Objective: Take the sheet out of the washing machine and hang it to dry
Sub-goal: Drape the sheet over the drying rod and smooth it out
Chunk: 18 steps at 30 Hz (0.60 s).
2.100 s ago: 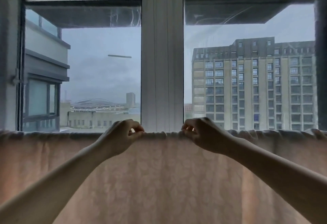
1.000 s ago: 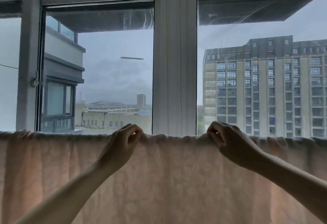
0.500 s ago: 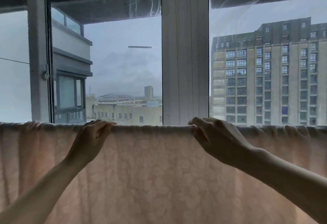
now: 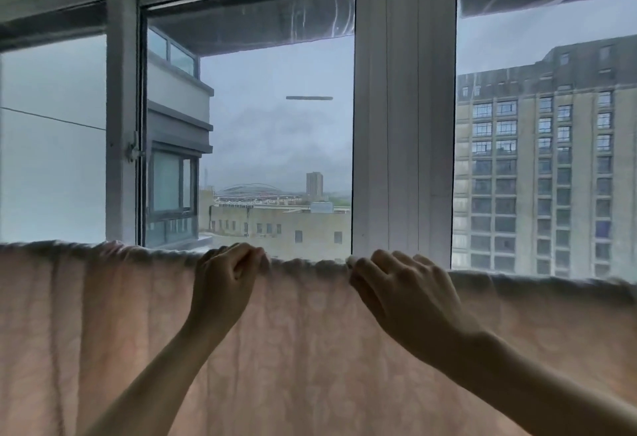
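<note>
Both hands were found at the top fold of the pink sheet, which was draped over a hidden line or rail in front of the window frame and hung down across the whole width of the view. Half a second before, the fold had been touched with flatter, more extended fingers set further apart; now the left hand was curled over the fold, with a bunch of cloth pinched at its fingertips, and the right hand was brought closer, its thumb and forefinger nipped on the edge while the other fingers were left loosely spread. The stretch of fold between them was seen gathered and rumpled. From this it was judged that the sheet was already hung and that only the evening-out of the bunched top edge remained. Beyond the glass, a tall apartment block was visible.
</note>
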Motion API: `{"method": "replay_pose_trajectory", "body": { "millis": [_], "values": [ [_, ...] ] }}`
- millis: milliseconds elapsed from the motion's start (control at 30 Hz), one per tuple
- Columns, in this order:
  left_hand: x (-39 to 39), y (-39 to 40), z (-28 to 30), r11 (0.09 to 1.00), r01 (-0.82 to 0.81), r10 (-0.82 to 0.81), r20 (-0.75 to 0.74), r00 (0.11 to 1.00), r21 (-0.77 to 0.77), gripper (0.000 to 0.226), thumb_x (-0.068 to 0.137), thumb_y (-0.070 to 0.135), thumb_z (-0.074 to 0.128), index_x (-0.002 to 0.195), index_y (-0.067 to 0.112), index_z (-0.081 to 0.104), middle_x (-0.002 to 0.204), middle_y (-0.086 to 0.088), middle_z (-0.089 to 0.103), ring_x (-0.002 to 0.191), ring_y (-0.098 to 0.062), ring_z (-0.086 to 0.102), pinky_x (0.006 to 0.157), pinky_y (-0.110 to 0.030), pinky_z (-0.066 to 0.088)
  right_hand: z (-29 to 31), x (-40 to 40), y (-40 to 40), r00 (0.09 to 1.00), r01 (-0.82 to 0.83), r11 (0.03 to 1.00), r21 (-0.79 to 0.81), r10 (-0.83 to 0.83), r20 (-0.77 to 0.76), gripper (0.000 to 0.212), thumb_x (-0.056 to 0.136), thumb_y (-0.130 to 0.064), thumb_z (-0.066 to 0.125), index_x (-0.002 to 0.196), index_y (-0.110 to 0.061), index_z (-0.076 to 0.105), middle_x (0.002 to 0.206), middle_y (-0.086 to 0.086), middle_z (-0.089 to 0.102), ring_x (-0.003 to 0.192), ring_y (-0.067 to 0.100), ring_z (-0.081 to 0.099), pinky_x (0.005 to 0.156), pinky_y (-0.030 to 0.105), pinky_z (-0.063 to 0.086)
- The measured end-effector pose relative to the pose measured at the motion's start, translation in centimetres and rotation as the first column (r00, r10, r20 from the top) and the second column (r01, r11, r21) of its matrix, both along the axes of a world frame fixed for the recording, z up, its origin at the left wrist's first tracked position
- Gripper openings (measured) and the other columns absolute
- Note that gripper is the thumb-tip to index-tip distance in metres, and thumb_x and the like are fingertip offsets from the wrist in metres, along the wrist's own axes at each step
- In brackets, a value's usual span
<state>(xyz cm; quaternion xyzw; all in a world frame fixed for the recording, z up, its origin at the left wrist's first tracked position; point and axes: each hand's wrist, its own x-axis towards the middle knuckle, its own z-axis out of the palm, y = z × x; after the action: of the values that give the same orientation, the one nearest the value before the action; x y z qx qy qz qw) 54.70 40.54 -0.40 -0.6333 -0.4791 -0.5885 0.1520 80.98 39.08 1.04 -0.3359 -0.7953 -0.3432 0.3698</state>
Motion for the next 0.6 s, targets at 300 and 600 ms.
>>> {"method": "replay_pose_trajectory", "body": {
  "millis": [300, 600],
  "values": [
    [0.3, -1.0, -0.4, 0.996, -0.086, 0.090, -0.212, 0.973, 0.032, 0.035, 0.096, 0.039, 0.038, 0.089, 0.022, 0.067, 0.083, 0.010, 0.069, 0.078, -0.013, 0.062, 0.079, -0.036, 0.047, 0.3, -2.0, -1.2, 0.991, 0.082, 0.996, -0.018, -0.083, -0.109, 0.042, 0.094, -0.051, 0.030, 0.090, -0.024, 0.061, 0.078, -0.008, 0.064, 0.063, 0.009, 0.061, 0.065, 0.032, 0.053],
    [-1.1, -2.0, 0.9, 0.995, 0.098, -0.095, -0.298, 0.950, -0.006, 0.020, 0.097, 0.032, 0.054, 0.094, 0.026, 0.072, 0.088, 0.011, 0.073, 0.080, -0.009, 0.065, 0.076, -0.027, 0.046, 0.8, -7.9, -1.7, 0.983, 0.021, 0.978, -0.205, -0.058, -0.176, 0.025, 0.097, -0.041, 0.043, 0.103, -0.024, 0.060, 0.096, -0.010, 0.062, 0.079, 0.005, 0.057, 0.077, 0.031, 0.052]
  ]
}}
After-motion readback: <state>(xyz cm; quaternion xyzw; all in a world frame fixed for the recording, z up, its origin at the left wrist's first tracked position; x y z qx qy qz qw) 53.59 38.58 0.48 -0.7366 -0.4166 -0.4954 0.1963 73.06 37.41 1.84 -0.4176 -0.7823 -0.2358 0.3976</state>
